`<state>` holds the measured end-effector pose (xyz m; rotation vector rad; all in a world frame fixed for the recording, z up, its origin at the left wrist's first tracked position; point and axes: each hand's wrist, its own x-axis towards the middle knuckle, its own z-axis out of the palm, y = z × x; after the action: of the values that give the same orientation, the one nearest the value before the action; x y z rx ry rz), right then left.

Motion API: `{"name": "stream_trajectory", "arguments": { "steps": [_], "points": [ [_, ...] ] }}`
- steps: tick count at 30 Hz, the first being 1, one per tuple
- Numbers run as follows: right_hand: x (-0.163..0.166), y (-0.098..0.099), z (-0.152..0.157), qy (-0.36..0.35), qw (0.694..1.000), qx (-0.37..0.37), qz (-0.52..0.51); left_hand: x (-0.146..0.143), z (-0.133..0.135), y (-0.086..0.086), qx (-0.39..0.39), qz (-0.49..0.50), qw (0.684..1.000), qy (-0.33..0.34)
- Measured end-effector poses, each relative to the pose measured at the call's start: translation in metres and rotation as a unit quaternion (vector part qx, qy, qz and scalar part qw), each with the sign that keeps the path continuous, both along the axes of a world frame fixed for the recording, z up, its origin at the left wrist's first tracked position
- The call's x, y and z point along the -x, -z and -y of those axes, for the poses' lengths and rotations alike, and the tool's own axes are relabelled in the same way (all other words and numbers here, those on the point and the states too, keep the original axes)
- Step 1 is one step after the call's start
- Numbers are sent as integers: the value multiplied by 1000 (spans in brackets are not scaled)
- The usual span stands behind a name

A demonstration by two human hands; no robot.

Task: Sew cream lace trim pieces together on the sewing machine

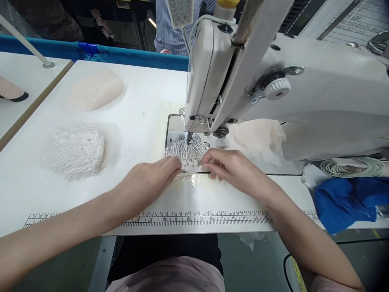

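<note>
A white lace piece (186, 151) lies under the presser foot (189, 138) of a white sewing machine (203, 69), on the metal needle plate. At its near left edge, my left hand (154, 176) is closed with the fingers pinching the lace. My right hand (226, 165) holds the near right edge between thumb and fingers, close to the needle area. The fingertips of my left hand are partly hidden behind the hand itself. Farther left on the table sits a stack of white lace pieces (75, 151), apart from both hands.
Beige fabric pieces (94, 88) lie at the back left; more pale fabric (257, 138) sits under the machine arm. A printed ruler (188, 219) runs along the table's front edge. Blue cloth (346, 202) and coiled cord (349, 167) are at right. A person in a striped shirt (172, 32) is behind.
</note>
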<state>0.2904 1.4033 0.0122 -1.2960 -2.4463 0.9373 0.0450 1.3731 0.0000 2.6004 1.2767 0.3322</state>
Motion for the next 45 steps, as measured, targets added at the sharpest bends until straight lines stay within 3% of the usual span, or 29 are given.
{"name": "stream_trajectory", "arguments": {
  "steps": [3, 8, 11, 15, 17, 21, 24, 30, 38, 40, 42, 45],
  "points": [
    [3, -1, 1, 33, 999, 19, -35, -8, -6, -12, 70, 14, 997, -33],
    [7, 2, 3, 59, 995, 31, -72, -18, -12, -11, -4, -24, 999, -42],
    [7, 3, 3, 44, 995, 37, -85, -15, -18, -12, 65, 31, 996, -52],
    [10, 4, 3, 2, 999, -51, -13, -10, -25, -17, 202, 71, 974, -78],
    [11, 5, 4, -12, 996, -88, 4, -10, -26, -17, 233, 89, 965, -81],
    [12, 7, 4, 16, 991, -119, -54, -15, -30, -15, 157, 85, 981, -74],
    [12, 12, 2, 59, 975, -185, -104, -17, -40, -14, 124, 65, 989, -39],
    [13, 26, -5, 88, 927, -347, -111, -16, -66, -10, 192, 73, 979, -4],
    [15, 23, -3, 87, 944, -302, -102, -6, -62, -11, 262, 185, 946, 43],
    [14, 20, 0, 79, 951, -288, -85, -6, -56, -5, 248, 196, 947, 53],
    [13, 17, 2, 57, 957, -281, -49, -6, -49, 3, 184, 186, 962, 76],
    [11, 13, 4, -16, 959, -283, 10, -9, -34, 16, -29, 123, 985, 121]
  ]
}}
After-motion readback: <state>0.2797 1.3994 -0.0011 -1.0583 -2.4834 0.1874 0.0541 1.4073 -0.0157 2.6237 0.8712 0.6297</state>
